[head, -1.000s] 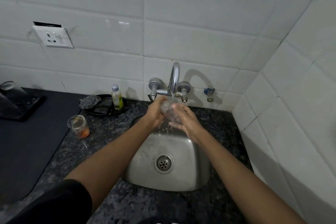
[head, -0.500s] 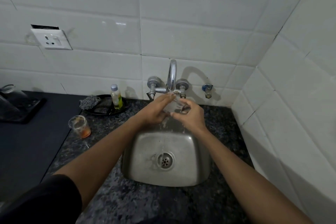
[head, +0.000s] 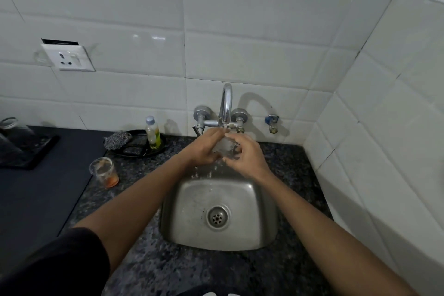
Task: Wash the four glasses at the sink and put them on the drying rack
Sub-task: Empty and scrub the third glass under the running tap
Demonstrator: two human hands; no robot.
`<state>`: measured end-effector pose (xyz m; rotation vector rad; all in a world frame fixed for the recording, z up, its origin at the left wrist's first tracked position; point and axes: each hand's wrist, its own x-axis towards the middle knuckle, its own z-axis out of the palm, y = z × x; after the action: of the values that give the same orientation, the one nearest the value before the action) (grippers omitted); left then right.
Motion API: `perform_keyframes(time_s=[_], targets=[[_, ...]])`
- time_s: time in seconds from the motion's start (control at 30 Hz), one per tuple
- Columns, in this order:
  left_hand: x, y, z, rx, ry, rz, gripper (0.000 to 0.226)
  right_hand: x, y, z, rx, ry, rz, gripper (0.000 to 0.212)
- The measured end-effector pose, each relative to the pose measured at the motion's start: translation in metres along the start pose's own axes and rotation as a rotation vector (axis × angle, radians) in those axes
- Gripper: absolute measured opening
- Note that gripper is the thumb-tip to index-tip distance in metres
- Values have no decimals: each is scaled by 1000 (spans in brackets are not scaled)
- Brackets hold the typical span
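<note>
While water is running from the tap [head: 226, 103], things are lining up like this from the left: a dark drying rack [head: 28, 151] is sitting at the far left edge of the counter with what looks like an upturned clear glass or two on it, too dim to count. Next over, a dirty glass [head: 105, 172] is standing upright on the speckled counter, clear plastic-looking walls smeared cloudy and an orange residue pooling at the bottom. Behind it a black tray [head: 137, 149] is holding a scrubber [head: 117, 139] and a small bottle of yellow-green liquid [head: 153, 132].

Over the steel sink [head: 189, 218], the left hand [head: 203, 149] is curling around one side of a clear glass [head: 225, 146], and the right hand [head: 247, 158] is wrapping its fingers around the other side. That glass is sitting right under the spout, tipped sideways, see-through and wet, drops falling off it into the basin.
</note>
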<state>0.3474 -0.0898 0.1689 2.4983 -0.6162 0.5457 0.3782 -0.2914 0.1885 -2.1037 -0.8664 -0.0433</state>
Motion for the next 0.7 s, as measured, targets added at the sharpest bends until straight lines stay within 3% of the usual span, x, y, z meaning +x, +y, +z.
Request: perform_keyframes(time_s=[0.07,0.17,0.2,0.27,0.33,0.4,0.53,0.57,0.7], targets=[[3,-1,-5,21,-7,-6,50,3,4,2,139,-11,75,73],[-1,1,-4,25,4,-8,50,7,-2,1,516,-116,474,71],[-2,1,-2,24,16,-3,51,6,-4,0,522,-106,484,67],[-2,2,-1,7,-9,-22,58,4,-4,-1,236,5,239,61],[0,1,-2,3,-11,-18,62,0,-2,0,19,0,-38,61],[2,0,-4,17,-28,-11,59,0,-2,1,47,-20,-62,60],[-1,5,-2,43,-16,-36,56,7,-13,-3,420,-116,447,61],[-1,5,0,33,-17,-50,57,7,-16,-6,413,-140,460,63],[2,0,-2,-21,0,-137,66,7,-12,-10,-123,-45,-52,64]])
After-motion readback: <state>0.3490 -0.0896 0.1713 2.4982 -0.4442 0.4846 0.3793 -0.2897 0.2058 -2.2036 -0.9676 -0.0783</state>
